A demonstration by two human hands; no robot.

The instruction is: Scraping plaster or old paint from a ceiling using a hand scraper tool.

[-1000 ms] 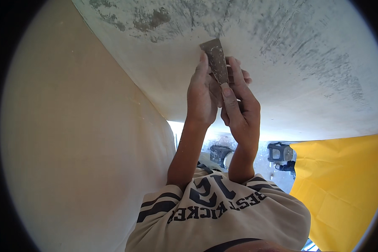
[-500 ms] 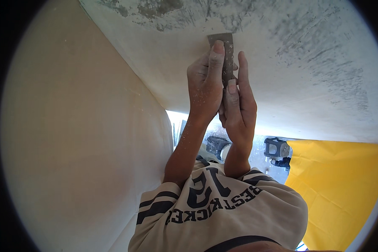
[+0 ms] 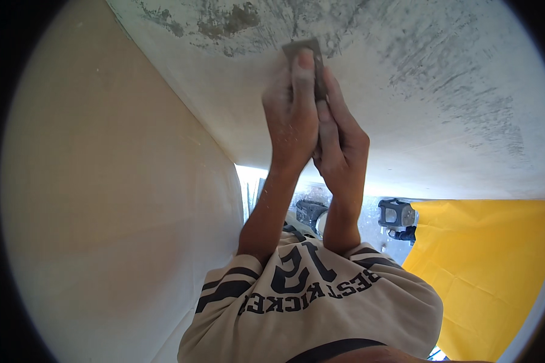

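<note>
Scraper [image 3: 320, 81] stands at the upper centre of the frame, its broad edge upward, near the grey-streaked pale surface [image 3: 381, 115]; contact is hard to tell. Left hand [image 3: 290, 112] grasps the blade, thumb laid over its face, the tip poking out above. Right hand [image 3: 344, 139] clasps the lower end, just right, hiding the handle.

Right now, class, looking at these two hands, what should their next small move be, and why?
Probably a short, light push of the scraper toward the grey streaks: its blade edge appears beside them in the view, the left hand has its thumb on the blade, and the right hand supports it lower down. Contact with the surface is hard to tell.
</note>
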